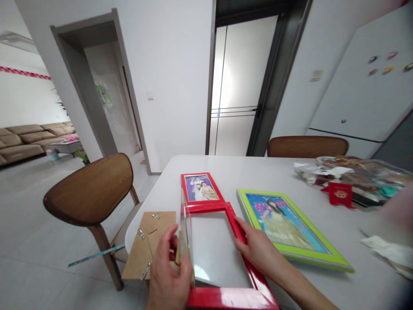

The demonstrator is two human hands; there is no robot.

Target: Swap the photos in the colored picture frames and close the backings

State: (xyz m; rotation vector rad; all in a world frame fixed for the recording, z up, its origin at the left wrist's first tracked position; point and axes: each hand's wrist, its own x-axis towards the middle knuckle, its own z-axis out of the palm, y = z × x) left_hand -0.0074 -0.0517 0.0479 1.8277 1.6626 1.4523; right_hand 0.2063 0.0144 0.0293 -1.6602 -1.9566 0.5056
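Near the table's front edge lies a red picture frame point(237, 224) with an open middle, where the white tabletop shows through. My right hand point(254, 247) grips its right side bar. Along the frame's left side, my left hand point(171, 262) pinches a thin clear pane point(184, 224), which stands nearly on edge. Something yellowish shows between the left fingers, too little to name. Beside that hand is a brown backing board point(155, 241) with metal clips. A smaller red frame point(200, 189) with a wedding photo adjoins the far end. To the right lies a green-framed picture point(287, 221).
A wooden chair point(93, 189) stands at the table's left, another chair point(306, 146) behind it. Clear plastic packaging point(371, 172), a red card point(341, 195) and white tissue point(389, 249) lie on the right. A blurred pinkish shape covers the right edge.
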